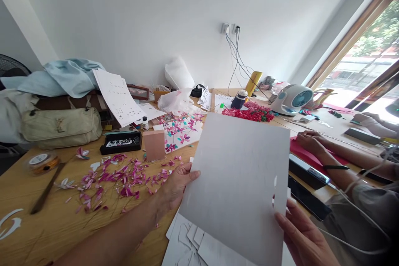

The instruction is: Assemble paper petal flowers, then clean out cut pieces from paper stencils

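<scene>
A wooden desk (18, 187) spans the scene; over its near middle, a pale paper sheet (237, 174) is held above cut-out papers (182, 239). The left hand (179, 185) pinches its left edge, the right hand (301, 228) its near right edge, thumbs on top. Light, even grips should keep it flat, sparing the weak margin by its small slots (275, 181)

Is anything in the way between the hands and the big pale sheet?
Nothing visible is: the left hand and right hand already hold the sheet by opposite edges, thumbs on its front. What's behind it is mostly hidden.
</scene>
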Demonstrator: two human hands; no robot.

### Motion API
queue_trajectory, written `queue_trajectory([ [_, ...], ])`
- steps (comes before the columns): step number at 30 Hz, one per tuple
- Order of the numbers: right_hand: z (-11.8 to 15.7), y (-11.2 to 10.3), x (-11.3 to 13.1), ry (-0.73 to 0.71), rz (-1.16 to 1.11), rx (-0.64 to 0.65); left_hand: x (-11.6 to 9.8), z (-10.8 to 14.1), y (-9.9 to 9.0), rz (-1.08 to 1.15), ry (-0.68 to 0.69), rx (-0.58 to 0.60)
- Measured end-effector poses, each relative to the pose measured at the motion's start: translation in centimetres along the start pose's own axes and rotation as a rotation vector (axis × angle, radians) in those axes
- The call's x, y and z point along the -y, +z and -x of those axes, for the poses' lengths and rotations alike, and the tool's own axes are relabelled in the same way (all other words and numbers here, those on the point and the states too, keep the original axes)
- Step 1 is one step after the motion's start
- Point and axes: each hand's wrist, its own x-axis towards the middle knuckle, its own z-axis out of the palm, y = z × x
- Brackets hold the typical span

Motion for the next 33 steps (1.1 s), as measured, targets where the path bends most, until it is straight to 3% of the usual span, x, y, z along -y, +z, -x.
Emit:
queue_trajectory([
  [3, 0.3, 0.6, 0.2, 0.056, 0.007, 0.021, -0.8, -0.2, 0.1, -0.073, 0.077, -0.088],
  [5, 0.5, 0.7, 0.6, -0.01, 0.089, -0.063, -1.2, -0.1, 0.3, -0.172, 0.153, -0.221],
  [7, 0.8, 1.0, 1.4, -0.247, 0.281, -0.167, -1.5, 0.4, 0.9, -0.243, 0.218, -0.27],
  [8, 0.9, 1.3, 1.8, -0.42, 0.419, -0.19, -1.6, 0.9, 1.4, -0.247, 0.228, -0.226],
  [11, 1.2, 3.3, 2.8, -0.999, 0.887, -0.134, -1.6, 2.4, 3.7, -0.117, 0.221, 0.073],
  [13, 1.3, 5.5, 2.7, -1.266, 1.137, -0.052, -1.4, 3.2, 5.4, 0.002, 0.24, 0.183],
  [16, 1.3, 8.7, 1.5, -1.412, 1.305, 0.021, -1.3, 3.3, 6.8, 0.14, 0.262, 0.124],
  [19, 1.2, 10.2, 0.3, -1.461, 1.287, 0.091, -1.3, 2.5, 5.9, 0.253, 0.262, -0.06],
  [22, 0.7, 9.3, 0.4, -1.455, 1.2, 0.055, -1.7, 1.9, 3.7, 0.28, 0.229, -0.151],
  [24, -0.1, 7.8, 1.2, -1.363, 1.158, -0.122, -2.2, 1.8, 2.3, 0.254, 0.188, -0.178],
  [26, -1.2, 5.8, 2.0, -1.152, 1.116, -0.334, -2.6, 1.9, 1.2, 0.225, 0.152, -0.188],
  [28, -2.6, 3.7, 2.3, -0.869, 1.034, -0.413, -2.9, 2.1, 0.5, 0.202, 0.127, -0.165],
  [30, -4.0, 1.7, 2.0, -0.619, 0.912, -0.304, -3.2, 2.1, 0.0, 0.172, 0.087, -0.119],
  [33, -5.7, -0.3, 0.2, -0.397, 0.812, -0.034, -3.8, 2.1, -0.4, 0.117, 0.038, -0.071],
])
